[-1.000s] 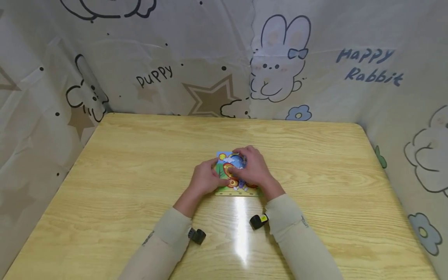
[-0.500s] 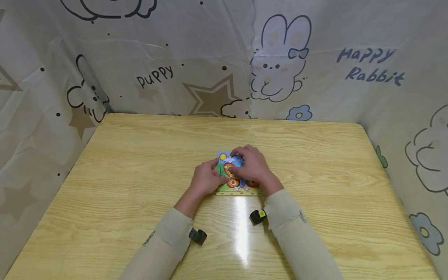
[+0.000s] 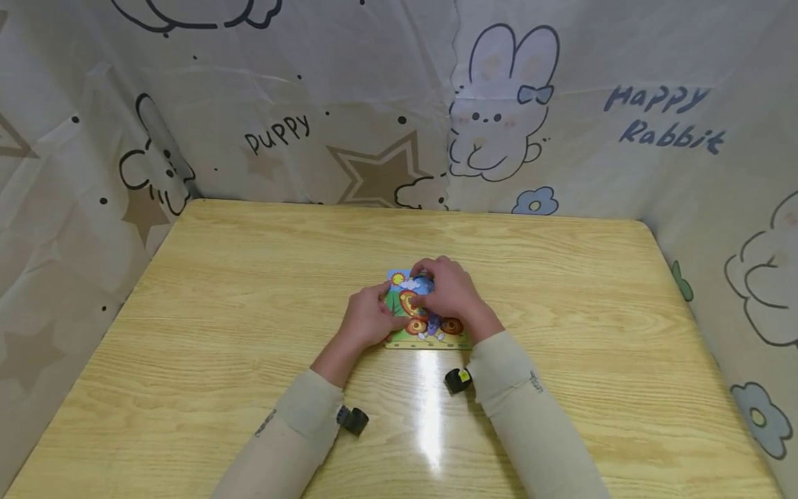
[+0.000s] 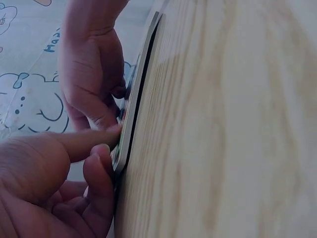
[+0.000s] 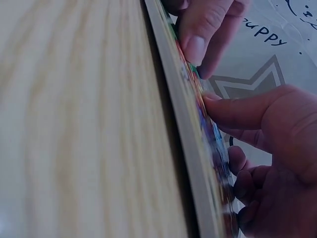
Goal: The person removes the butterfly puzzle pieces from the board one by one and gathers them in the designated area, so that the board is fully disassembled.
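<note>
Butterfly board [image 3: 430, 338]: lies thin, straight-edged on glossy wood-grain worktop [image 3: 249, 291], pinched at edge by left hand [image 3: 368, 317], beneath curled right hand [image 3: 450, 294] of unclear grip.

A pale beige left sleeve [image 3: 287, 423] and a matching right sleeve [image 3: 530, 416] are worn, each ended in a broad, creased cuff, with the left hand [image 3: 368, 316] and right hand [image 3: 450, 296] seen bare. Each sleeve is marked by a small dark print, too small to be read. A blocky black left wrist camera [image 3: 353, 420] is matched by a right wrist camera [image 3: 457, 381], which is marked by a yellow patch [image 3: 464, 375].
</note>
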### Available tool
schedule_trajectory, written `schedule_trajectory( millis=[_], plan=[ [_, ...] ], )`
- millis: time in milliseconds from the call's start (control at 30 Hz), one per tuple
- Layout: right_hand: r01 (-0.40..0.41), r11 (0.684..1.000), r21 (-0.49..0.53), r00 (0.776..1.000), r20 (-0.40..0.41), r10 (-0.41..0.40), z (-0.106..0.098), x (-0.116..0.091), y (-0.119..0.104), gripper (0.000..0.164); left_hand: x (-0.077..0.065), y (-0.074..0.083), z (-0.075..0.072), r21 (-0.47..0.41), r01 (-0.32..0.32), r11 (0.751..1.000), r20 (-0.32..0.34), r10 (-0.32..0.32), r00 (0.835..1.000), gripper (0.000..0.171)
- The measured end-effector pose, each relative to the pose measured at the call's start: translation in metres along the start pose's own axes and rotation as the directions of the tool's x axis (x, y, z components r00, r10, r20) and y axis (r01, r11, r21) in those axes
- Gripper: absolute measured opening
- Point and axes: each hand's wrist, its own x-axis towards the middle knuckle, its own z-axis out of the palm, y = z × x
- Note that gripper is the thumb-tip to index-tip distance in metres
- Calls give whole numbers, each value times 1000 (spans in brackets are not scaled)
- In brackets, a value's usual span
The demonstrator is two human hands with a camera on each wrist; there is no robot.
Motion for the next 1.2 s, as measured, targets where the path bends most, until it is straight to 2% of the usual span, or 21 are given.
schedule_trajectory(
  millis=[167,367,733,933,1200],
  plan=[
    [-18,1000,6,1000,4,18,0,1,-1,43,0,1,-2,13,1,1000,23,-2,1000,93],
    [-34,999,24,999,2,34,1,2,0,42,0,1,-2,-9,21,1000,30,-21,999,94],
    [-72,994,81,997,-5,73,2,2,-2,40,1,1,-2,6,21,1000,35,-21,999,93],
    [-63,992,109,997,-25,66,5,1,-1,34,-1,3,-2,4,22,1000,35,-22,999,93],
    [-41,990,136,999,-23,44,5,-1,0,35,-1,3,-2,1,29,1000,38,-29,999,93]
  ],
)
